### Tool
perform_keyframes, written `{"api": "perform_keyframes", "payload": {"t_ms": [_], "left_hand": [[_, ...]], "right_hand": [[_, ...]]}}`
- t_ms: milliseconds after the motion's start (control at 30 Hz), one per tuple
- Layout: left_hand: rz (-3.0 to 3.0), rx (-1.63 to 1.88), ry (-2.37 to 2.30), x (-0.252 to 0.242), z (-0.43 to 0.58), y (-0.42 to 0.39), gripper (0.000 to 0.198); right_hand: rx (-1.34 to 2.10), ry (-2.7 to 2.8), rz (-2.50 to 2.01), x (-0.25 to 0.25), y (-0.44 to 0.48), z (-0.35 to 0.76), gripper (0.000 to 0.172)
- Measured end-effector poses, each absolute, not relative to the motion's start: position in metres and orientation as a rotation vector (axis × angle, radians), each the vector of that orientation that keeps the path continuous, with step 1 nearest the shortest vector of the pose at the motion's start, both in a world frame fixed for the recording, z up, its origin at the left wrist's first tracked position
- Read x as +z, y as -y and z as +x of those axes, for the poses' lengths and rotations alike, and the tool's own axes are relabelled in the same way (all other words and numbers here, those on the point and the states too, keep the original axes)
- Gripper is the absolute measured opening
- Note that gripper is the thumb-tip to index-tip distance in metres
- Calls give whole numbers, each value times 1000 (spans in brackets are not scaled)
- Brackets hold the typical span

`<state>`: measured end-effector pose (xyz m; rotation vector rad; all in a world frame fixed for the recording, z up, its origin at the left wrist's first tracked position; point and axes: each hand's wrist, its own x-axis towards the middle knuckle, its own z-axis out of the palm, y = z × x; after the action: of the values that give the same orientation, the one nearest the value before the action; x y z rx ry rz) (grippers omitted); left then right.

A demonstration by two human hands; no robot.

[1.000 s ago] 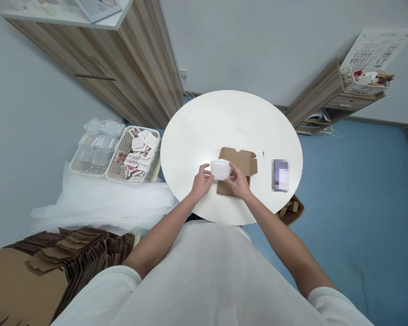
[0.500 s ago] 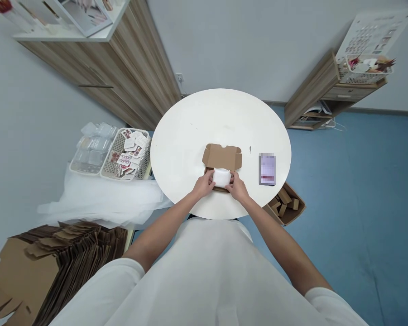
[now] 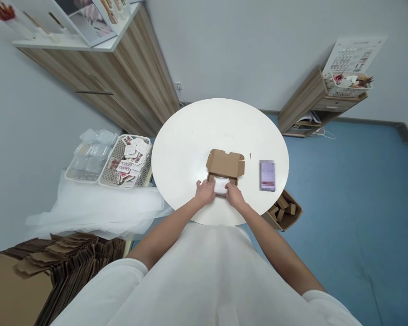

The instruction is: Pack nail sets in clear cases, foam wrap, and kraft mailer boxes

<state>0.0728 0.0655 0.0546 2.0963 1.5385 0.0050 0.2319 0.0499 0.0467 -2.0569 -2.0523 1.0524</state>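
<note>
Left hand (image 3: 204,192) and right hand (image 3: 235,195) touch white rectangular packet (image 3: 220,186) in open brown cardboard box (image 3: 225,163); cannot tell whether fingers (image 3: 228,186) clamp.

I wear a plain white top (image 3: 197,280), softly creased in front. Its short sleeves (image 3: 122,274) leave my forearms (image 3: 175,220) bare.

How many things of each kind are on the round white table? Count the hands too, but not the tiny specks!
Open brown box: 1
White packet, in the box: 1
Purple rectangle, too pixelated to name: 1
Hands: 2, the left hand and the right hand, both at the packet
Total: 5
</note>
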Motion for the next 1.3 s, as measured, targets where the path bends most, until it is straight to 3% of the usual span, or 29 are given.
{"api": "perform_keyframes", "payload": {"t_ms": [367,600,733,900,1300], "left_hand": [[2226,64,-1488,49,62,-65,42],[1895,193,-1573,47,41,-70,50],[1576,224,-1514,39,28,-75,56],[1490,324,-1381,32,28,-69,48],[1322,499,-1575,25,0,-41,44]], "right_hand": [[910,2135,-2025,45,-43,222,21],[707,1755,-1898,54,-26,246,40],[1022,1267,-2113,45,-21,266,54],[1427,1130,-1968,39,-24,261,53],[1448,1355,-1711,43,-25,222,43]]}}
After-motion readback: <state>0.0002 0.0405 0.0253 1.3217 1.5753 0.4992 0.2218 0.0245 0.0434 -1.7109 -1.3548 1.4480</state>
